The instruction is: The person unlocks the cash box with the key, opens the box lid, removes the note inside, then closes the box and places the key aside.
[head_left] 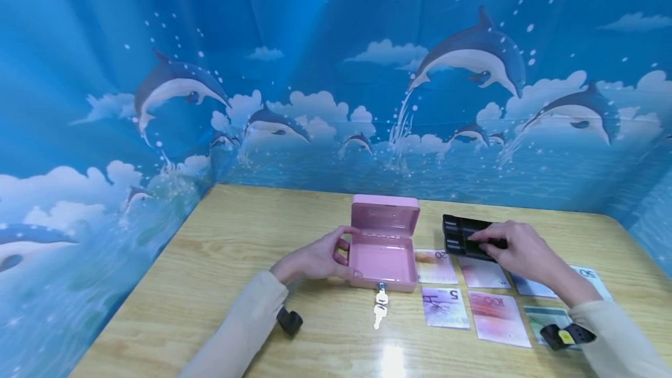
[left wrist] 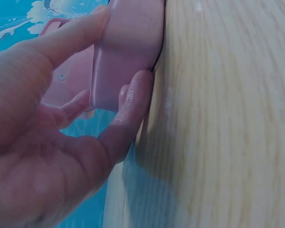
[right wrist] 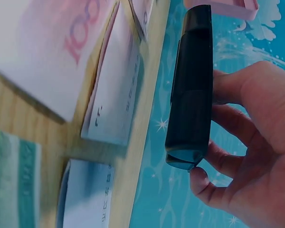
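Observation:
On the wooden table stands a pink cash box (head_left: 382,262), its lid raised and nothing visible inside. My left hand (head_left: 317,256) grips its left side, thumb at the front corner and a finger at the hinge end. The left wrist view shows the fingertips against the box's side wall (left wrist: 133,42), low by the tabletop. A small bunch of keys (head_left: 380,308) hangs from the front lock and lies on the table. To the right, my right hand (head_left: 525,249) holds a black compartment tray (head_left: 462,231) above banknotes; in the right wrist view the tray (right wrist: 192,90) appears edge-on.
Play banknotes lie in two rows right of the box: a 20 (head_left: 437,268), a 5 (head_left: 445,309), a 100 (head_left: 500,319), a green note (head_left: 541,317) under the right wrist, and several others. A dolphin-printed curtain (head_left: 315,74) hangs behind the table (head_left: 236,214).

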`<state>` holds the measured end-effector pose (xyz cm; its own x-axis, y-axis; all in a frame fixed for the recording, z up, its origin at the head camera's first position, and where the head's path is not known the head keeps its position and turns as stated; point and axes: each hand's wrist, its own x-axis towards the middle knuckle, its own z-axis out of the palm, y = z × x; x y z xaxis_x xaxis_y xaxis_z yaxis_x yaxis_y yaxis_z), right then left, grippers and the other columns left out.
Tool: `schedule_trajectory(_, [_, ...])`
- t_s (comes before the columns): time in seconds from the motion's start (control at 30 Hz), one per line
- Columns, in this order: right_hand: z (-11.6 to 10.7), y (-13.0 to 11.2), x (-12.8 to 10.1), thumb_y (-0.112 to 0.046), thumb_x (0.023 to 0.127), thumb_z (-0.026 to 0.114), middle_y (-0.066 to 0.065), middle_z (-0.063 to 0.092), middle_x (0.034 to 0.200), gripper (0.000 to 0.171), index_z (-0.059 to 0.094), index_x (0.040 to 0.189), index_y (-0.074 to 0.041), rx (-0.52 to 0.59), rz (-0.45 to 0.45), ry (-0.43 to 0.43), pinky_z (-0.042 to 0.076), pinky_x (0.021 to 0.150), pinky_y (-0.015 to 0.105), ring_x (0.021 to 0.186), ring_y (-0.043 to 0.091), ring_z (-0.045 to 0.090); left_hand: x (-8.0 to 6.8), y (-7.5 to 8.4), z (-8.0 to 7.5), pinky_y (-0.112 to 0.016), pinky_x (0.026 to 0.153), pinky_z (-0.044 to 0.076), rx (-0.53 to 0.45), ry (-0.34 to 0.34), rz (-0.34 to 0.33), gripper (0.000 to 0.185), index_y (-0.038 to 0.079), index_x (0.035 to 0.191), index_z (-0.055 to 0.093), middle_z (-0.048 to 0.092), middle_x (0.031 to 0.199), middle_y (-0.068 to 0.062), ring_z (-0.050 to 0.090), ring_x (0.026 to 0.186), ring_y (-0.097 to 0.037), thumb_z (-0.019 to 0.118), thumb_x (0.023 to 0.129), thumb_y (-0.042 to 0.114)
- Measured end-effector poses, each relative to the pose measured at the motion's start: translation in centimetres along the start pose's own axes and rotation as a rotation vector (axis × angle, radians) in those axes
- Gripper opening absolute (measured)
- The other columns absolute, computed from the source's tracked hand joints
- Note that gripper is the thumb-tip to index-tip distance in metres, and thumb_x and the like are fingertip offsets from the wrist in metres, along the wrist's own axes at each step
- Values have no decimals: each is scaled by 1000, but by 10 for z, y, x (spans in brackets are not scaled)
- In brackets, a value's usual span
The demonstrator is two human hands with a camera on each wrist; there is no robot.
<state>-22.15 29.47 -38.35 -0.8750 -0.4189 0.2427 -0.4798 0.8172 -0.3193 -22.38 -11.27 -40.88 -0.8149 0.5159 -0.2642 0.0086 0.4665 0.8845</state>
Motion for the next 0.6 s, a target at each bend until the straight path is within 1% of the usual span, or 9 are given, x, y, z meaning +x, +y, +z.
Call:
schedule_trajectory(0.1, [1,-4,-1,2,84,74,10,79,100,28,80,106,-13,-18,-13,7,43,57,21,79,14,64,0,0,0,-39,96,57,-3,0,1,87,24,154,35,55,132,-13,63,106,-21,85,83,18])
schedule_trajectory(0.17, [2,-7,-2,2,84,74,10,79,100,28,81,106,-14,-13,-9,3,45,58,22,83,20,67,0,0,0,-39,97,56,-3,-1,1,87,24,154,35,55,132,-13,63,106,-21,85,83,18])
schedule_trajectory(0.27, [4,-10,-4,1,85,74,9,79,100,28,81,106,-16,-5,1,-2,49,60,25,87,24,69,0,0,0,-39,97,56,-4,-1,-1,87,24,154,35,55,132,-12,63,106,-21,85,83,18])
schedule_trajectory(0.4, [6,-14,-6,1,84,75,7,79,102,29,81,106,-17,5,1,-6,56,65,34,91,27,70,0,-1,0,-40,98,56,-1,1,1,87,24,154,35,56,131,-13,63,107,-21,85,83,17])
schedule_trajectory(0.6, [8,-22,-9,1,84,75,7,79,101,29,81,105,-18,8,-14,-6,60,69,45,91,30,71,0,-1,0,-40,98,56,-1,3,2,87,24,154,36,56,132,-13,63,107,-21,85,83,16])
